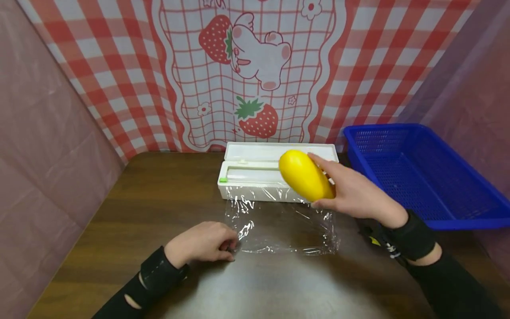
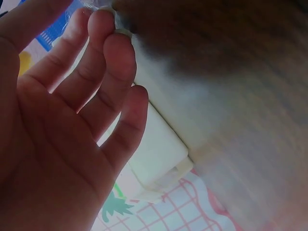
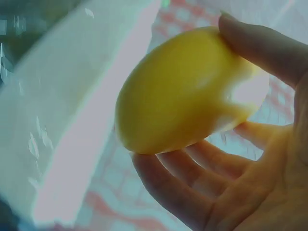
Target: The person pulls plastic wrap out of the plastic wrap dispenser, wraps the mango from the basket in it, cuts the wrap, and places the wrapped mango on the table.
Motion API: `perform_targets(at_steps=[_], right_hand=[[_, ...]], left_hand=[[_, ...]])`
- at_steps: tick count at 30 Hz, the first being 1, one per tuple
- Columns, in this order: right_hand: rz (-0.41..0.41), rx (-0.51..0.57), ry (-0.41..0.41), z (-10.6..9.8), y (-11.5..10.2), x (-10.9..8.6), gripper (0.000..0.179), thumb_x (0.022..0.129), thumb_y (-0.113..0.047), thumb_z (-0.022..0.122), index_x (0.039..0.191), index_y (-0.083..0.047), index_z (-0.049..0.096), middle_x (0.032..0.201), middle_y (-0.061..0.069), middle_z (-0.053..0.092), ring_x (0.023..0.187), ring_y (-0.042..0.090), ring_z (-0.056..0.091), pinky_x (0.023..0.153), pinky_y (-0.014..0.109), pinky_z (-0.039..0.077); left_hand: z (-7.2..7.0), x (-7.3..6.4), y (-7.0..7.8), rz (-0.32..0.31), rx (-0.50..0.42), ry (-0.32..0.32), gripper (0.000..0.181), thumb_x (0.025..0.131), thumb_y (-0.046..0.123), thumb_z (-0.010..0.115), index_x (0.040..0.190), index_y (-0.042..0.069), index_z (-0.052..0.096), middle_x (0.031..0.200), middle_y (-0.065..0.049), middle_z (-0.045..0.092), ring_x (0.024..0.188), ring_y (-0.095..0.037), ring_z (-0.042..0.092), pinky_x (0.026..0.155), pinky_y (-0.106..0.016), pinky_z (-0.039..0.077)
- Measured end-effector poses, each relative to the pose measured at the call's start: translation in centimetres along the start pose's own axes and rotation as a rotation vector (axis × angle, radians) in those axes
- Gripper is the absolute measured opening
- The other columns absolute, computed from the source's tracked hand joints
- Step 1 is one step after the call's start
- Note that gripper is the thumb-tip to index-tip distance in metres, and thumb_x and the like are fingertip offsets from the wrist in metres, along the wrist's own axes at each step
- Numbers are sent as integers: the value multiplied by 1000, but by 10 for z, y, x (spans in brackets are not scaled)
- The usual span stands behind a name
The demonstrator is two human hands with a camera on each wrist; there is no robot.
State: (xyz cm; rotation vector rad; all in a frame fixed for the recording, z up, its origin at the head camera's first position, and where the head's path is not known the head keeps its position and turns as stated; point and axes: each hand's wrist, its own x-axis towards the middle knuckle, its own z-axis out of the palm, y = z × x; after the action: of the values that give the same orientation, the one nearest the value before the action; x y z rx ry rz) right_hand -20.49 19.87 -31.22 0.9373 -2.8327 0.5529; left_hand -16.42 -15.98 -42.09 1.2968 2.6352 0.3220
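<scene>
My right hand [image 1: 354,190] grips a smooth yellow mango [image 1: 304,175], thumb on one side and fingers on the other, above the front right of a white cling film box [image 1: 255,192]. The same mango [image 3: 183,96] fills the middle of the right wrist view. A sheet of clear cling film [image 1: 283,230] runs from the box toward me over the tabletop. At the film's left edge rests my left hand [image 1: 205,241], its fingers loosely bent and thumb apart. In the left wrist view the left hand's palm [image 2: 53,149] holds nothing visible; its fingertips lie close to the film.
A blue plastic basket [image 1: 358,153] stands at the right, beside the box. The box's lid [image 1: 255,150] is raised at the back, against a red-and-white checked cloth [image 1: 131,79]. Brown wooden table [image 1: 159,190] lies under everything, with pink cloth [image 1: 48,146] at the left side.
</scene>
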Motion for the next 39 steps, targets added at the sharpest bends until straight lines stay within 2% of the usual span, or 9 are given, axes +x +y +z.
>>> perform_targets(at_steps=[4, 6, 10, 14, 18, 29, 39], right_hand=[[-58, -36, -85, 31, -19, -4, 103, 67, -51, 74, 148, -32, 14, 114, 0, 51, 84, 14, 49, 70, 33, 44], [-86, -58, -110, 46, -25, -5, 103, 67, -49, 75, 148, -33, 14, 116, -1, 51, 84, 13, 50, 71, 32, 44], [-142, -85, -137, 72, -31, -7, 103, 66, -47, 76, 148, -33, 15, 117, -3, 50, 86, 10, 50, 74, 31, 44], [-158, -118, -146, 89, -35, -8, 102, 65, -45, 77, 148, -32, 19, 111, -5, 50, 84, 9, 48, 67, 30, 45], [-168, -140, -161, 98, -37, -9, 98, 65, -43, 77, 147, -31, 25, 112, -5, 50, 86, 10, 49, 62, 32, 44], [-192, -125, -178, 109, -39, -9, 94, 69, -43, 75, 146, -24, 27, 114, 1, 50, 91, 15, 47, 67, 35, 46], [-177, -113, -211, 108, -37, -9, 93, 71, -45, 73, 147, -24, 25, 113, 1, 49, 93, 15, 45, 70, 34, 46]], left_hand=[[0, 1, 0, 2, 2, -2, 23, 79, 41, 68, 73, 29, 50, 65, 14, 46, 60, -1, 43, 54, -21, 35], [-1, 0, 0, 1, 0, -1, 22, 80, 40, 67, 73, 29, 50, 65, 14, 46, 60, -2, 43, 54, -21, 35], [-1, 0, 0, 0, 1, 4, 22, 81, 40, 67, 73, 29, 50, 65, 14, 46, 60, -2, 43, 54, -20, 36], [-1, 0, -1, 1, -11, 1, 20, 81, 40, 67, 75, 28, 52, 65, 14, 46, 61, -2, 43, 55, -20, 36], [-3, 0, -2, -13, -26, -8, 19, 79, 40, 68, 80, 27, 55, 66, 14, 47, 61, -2, 44, 56, -21, 37], [-6, 0, -8, -61, -53, -37, 22, 80, 41, 67, 94, 26, 58, 67, 13, 49, 60, -4, 45, 57, -22, 40], [-4, -1, -9, -33, -4, 10, 14, 87, 35, 60, 79, 26, 53, 68, 16, 47, 62, -4, 45, 60, -21, 40]])
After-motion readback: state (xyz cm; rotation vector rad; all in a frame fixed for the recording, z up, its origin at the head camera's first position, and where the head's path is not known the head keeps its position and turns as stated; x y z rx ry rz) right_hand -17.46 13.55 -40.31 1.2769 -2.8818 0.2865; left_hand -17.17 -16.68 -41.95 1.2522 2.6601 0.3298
